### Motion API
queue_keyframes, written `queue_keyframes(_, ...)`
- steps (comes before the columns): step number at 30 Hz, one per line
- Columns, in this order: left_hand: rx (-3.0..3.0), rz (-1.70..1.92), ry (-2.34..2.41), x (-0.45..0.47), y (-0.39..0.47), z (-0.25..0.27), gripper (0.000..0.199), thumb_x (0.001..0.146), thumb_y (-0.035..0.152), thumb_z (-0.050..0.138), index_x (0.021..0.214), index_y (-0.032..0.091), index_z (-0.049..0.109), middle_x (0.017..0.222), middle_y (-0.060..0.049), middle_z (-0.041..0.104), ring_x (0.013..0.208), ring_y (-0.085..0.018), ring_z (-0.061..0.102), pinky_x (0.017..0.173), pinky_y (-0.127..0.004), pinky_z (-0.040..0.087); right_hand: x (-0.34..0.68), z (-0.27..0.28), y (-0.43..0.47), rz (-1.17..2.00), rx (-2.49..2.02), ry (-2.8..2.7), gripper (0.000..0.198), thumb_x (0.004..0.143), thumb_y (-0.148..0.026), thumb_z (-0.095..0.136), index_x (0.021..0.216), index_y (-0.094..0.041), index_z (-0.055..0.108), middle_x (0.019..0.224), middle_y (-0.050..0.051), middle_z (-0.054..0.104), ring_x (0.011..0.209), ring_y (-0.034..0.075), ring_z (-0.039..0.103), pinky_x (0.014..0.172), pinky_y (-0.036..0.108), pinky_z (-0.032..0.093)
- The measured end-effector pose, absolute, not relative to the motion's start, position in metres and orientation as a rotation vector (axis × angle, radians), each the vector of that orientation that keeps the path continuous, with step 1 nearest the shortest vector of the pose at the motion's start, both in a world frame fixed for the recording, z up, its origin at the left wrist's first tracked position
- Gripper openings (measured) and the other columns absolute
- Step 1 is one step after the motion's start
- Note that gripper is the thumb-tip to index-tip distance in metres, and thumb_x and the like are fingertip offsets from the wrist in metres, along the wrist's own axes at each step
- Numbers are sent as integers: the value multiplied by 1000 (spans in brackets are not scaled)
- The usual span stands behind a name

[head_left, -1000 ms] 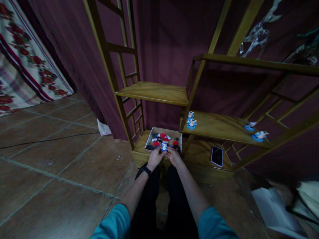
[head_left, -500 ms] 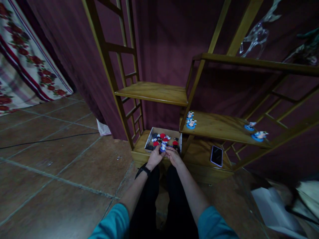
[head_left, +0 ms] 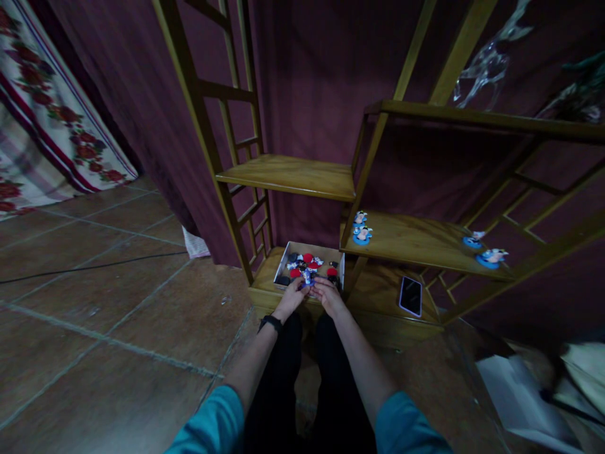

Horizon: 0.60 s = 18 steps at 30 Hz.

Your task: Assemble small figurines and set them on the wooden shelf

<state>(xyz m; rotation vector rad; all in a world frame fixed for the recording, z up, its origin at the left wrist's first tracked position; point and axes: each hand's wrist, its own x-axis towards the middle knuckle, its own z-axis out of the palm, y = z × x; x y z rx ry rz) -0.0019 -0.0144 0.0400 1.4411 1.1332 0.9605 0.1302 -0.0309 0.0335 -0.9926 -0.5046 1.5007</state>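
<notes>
Both hands meet at the near side of a shallow cardboard box (head_left: 342,272) standing on the low shelf. Between them is a small white-and-purple figurine (head_left: 307,277) on a purple base. My left hand (head_left: 293,296) is closed on the base's left side, with a dark watch on its wrist. From the right, the fingers of my right hand (head_left: 328,292) close on the same base. Inside the box lie several other small figurines with red or dark bases, among them a red base (head_left: 308,258). Part of the box's near wall is hidden by my hands.
Two figurines with blue bases (head_left: 362,235) stand at the left end of the middle shelf (head_left: 416,241), and two more (head_left: 491,258) at its right. A phone (head_left: 410,296) lies on the low shelf. A wooden upright (head_left: 350,265) rises just right of the box.
The figurine between my hands has turned and tipped slightly, showing a different side. Both hands stay in nearly the same place.
</notes>
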Motion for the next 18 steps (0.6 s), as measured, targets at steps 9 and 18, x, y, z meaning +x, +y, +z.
queue_keyframes(9,1271,876,1069,-2,-10,38,35,73,20,57,107,15,59,88,-6,65,70,-14,59,55,-23,47,130,35,-30,1533,-986,-505,22,63,-15,68,85,-16,65,65,2,68,61,13,64,65,28,53)
queue_keyframes(18,1246,870,1060,-3,-14,47,32,74,23,58,105,14,61,87,-7,65,72,-15,60,60,-25,49,130,35,-30,1528,-1035,-543,24,63,-18,68,87,-18,65,68,2,69,64,13,65,65,27,53)
